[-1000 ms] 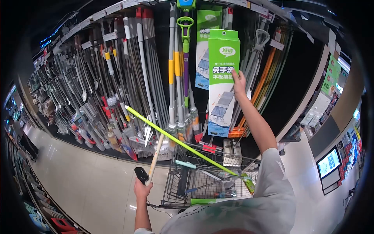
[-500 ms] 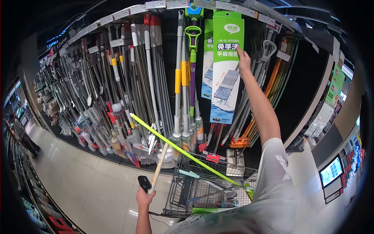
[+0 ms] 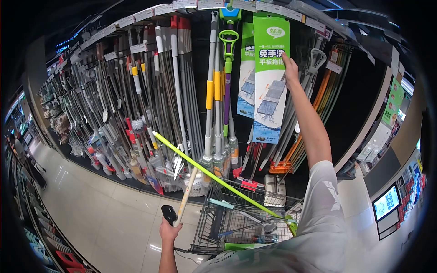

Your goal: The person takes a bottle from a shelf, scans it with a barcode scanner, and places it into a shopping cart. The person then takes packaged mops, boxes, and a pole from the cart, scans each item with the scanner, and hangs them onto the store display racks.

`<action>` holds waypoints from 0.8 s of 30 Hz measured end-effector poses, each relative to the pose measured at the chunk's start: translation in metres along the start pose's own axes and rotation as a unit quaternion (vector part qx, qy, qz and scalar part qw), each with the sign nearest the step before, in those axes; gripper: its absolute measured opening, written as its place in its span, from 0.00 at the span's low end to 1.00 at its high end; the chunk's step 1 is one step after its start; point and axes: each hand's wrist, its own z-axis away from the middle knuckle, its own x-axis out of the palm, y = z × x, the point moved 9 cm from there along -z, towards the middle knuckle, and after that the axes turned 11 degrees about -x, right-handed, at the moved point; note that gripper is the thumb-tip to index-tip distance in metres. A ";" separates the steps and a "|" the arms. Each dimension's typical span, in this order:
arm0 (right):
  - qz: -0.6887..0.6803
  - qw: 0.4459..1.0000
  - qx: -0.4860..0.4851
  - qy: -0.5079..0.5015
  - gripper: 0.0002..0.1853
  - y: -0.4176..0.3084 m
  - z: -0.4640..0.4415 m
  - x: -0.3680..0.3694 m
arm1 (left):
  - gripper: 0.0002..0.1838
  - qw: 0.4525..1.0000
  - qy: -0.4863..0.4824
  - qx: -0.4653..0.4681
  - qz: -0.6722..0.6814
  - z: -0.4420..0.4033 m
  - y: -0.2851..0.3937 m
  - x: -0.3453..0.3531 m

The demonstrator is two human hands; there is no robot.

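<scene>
My right hand (image 3: 292, 72) grips the right edge of a tall green-and-white flat mop box (image 3: 269, 100), fingers on its front near the top. A second matching box (image 3: 246, 77) hangs behind it to the left. Low on the left, my left hand (image 3: 170, 230) is closed at the lower end of a cream patterned pole (image 3: 185, 198), which slants up to the right. A rounded black object (image 3: 169, 214) rises from the same hand; its kind is unclear. A lime-green pole (image 3: 214, 176) slants across the shopping cart (image 3: 214, 227).
Mops, brooms and handles (image 3: 150, 95) hang densely along the curved rack. A purple-and-green mop (image 3: 226, 82) hangs left of the boxes. Orange brooms (image 3: 282, 167) stand to the right. Shelves (image 3: 50, 227) line the lower left, beside the tiled floor (image 3: 114, 218).
The box in my right hand has shifted slightly right, and its lower end has swung right. My left hand and the poles stay nearly where they were.
</scene>
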 end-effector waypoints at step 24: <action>0.127 0.989 0.075 -0.014 0.50 0.117 -0.075 0.039 | 0.37 1.000 -0.003 -0.012 0.017 0.007 0.003 -0.001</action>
